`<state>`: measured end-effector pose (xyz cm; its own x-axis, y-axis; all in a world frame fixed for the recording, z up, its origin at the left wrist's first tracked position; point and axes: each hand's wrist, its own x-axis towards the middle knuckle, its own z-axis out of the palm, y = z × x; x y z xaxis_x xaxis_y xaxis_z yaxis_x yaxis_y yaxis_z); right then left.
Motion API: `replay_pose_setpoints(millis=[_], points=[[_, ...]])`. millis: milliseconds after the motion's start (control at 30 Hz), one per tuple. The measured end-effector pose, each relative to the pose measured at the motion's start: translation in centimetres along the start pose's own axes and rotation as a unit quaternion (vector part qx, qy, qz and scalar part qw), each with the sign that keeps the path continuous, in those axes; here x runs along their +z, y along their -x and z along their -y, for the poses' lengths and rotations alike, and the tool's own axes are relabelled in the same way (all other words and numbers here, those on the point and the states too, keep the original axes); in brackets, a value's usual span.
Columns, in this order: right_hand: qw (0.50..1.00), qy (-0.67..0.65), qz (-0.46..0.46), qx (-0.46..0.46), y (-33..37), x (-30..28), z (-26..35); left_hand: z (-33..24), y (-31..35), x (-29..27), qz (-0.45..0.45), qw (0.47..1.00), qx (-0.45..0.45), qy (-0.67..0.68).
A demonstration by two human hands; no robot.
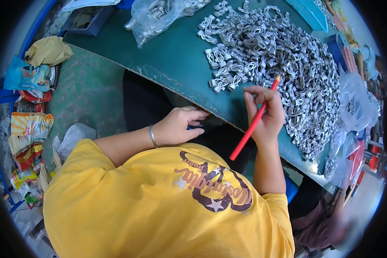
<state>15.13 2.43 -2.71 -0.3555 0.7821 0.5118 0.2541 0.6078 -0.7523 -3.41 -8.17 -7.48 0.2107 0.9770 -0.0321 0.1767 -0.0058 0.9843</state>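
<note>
My right hand (266, 109) is closed around a slim red pencil (254, 125) with a yellowish tip. The pencil slants, its tip up over the pile and its other end down toward my shirt. Beside that hand, small grey metal pieces with loops (271, 56) lie heaped on the green table (167, 64). My left hand (178, 124), with a bangle at the wrist, is at the table's near edge. Its fingers are curled, and a bit of something blue shows between thumb and fingers; what it is I cannot make out.
A clear plastic bag of metal parts (152, 19) lies at the table's far side, near a blue-grey bin (86, 19). Another clear bag (354, 101) is right of the heap. Packets and wrappers (32, 124) fill the left side. A person (318, 223) sits at lower right.
</note>
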Motion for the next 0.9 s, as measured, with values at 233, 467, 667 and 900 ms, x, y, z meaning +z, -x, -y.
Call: replay_pose_setpoints(millis=[233, 467, 667, 900], points=[[0.952, 0.246, 0.095, -0.154, -7.1, 3.3, 0.7, -2.7, -1.5, -1.8, -0.117, 0.950, 0.279, -0.078], [0.948, 0.226, 0.146, -0.168, -8.5, 4.0, -0.6, -3.9, -5.8, -4.1, -0.260, 0.912, 0.294, -0.121], [0.982, 0.087, 0.076, -0.147, -8.0, 2.3, 0.0, -3.7, -6.6, -4.3, -0.262, 0.939, 0.214, -0.068], [0.923, -0.074, 0.186, 0.330, -13.6, -3.1, 3.6, -3.7, -6.4, -4.9, -0.223, 0.956, 0.189, -0.029]])
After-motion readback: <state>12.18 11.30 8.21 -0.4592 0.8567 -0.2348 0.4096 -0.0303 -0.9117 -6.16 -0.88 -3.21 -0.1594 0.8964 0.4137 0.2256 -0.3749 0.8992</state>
